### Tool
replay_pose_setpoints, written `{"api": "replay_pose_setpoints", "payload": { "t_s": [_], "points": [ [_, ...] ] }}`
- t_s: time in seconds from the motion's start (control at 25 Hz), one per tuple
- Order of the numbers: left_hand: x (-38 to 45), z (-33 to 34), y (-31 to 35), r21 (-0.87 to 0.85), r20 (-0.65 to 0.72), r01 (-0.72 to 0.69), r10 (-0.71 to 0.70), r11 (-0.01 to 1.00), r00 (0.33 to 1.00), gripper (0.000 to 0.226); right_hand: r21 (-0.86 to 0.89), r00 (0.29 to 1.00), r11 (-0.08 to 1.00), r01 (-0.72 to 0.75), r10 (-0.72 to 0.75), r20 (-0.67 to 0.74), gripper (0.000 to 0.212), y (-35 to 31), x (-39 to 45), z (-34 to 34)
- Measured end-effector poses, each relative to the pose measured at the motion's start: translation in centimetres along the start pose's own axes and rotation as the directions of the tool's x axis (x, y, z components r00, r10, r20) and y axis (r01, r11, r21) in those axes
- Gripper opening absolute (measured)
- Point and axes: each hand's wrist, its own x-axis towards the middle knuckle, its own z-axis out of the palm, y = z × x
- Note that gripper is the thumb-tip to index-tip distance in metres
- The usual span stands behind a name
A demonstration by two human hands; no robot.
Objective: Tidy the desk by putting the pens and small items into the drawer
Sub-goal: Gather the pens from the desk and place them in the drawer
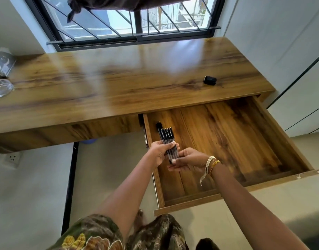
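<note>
Several clear pens with black caps (167, 137) are held in a flat bundle over the left side of the open wooden drawer (236, 141). My left hand (158, 152) grips the bundle from the left. My right hand (188, 160) holds the pens' lower ends from below and the right; a string band circles its wrist. A small black item (158, 125) lies in the drawer's far left corner, just beyond the pen caps. On the desk top (119, 83), a small black case (210, 80) sits at the right.
A clear glass dish (1, 87) and a silvery wrapped thing (3, 62) stand at the desk's far left. A barred window (129, 20) is behind the desk. White cabinet doors (290, 60) flank the right. A wall socket (12, 157) is below left.
</note>
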Motion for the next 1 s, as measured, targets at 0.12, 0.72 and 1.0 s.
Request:
{"api": "replay_pose_setpoints", "payload": {
  "t_s": [0.12,0.72,1.0],
  "points": [
    [1.2,0.2,-1.8,0.004,-0.058,0.051,-0.051,0.999,0.997,0.026,0.095,0.995,0.993,-0.067,0.074,-0.071,0.028,1.4,0.8,-0.7],
    [5.7,1.7,-5.5,0.051,-0.216,0.261,-0.245,0.964,0.945,0.014,0.198,0.961,0.956,-0.218,0.245,-0.128,0.026,5.0,3.9,-2.7],
    [6.7,1.6,-5.9,0.128,-0.333,0.274,-0.219,0.953,0.917,0.04,0.155,0.926,0.941,-0.301,0.327,-0.188,0.005,5.6,6.3,-2.7]
  ]
}}
